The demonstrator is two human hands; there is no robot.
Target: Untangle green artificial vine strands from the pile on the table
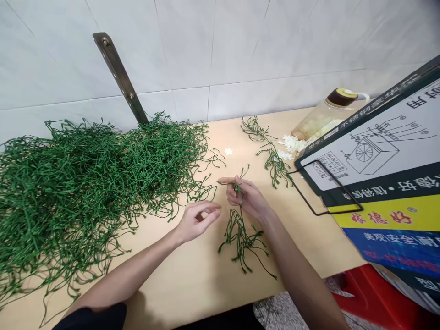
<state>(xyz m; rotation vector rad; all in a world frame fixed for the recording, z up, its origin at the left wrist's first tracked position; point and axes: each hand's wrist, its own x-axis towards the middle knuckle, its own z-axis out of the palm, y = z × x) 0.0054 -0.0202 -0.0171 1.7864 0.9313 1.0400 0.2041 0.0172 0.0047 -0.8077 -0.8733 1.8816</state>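
My right hand (245, 197) is closed on a bunch of green plastic stems (240, 236), which hangs down from it onto the wooden table (192, 275). Its forefinger points left across the top of the bunch. My left hand (196, 220) hovers just left of it, fingers loosely curled in a pinch, and I cannot make out anything between them. A big heap of the same green stems (79, 183) covers the left of the table. A single white flower (228, 151) lies beyond my hands.
More green stems (271, 156) lie at the back right beside a pile of white flowers (292, 143) and a tipped clear jar with a brown lid (326, 114). A printed cardboard box (388, 183) leans at the right. A metal bracket (120, 78) stands on the tiled wall.
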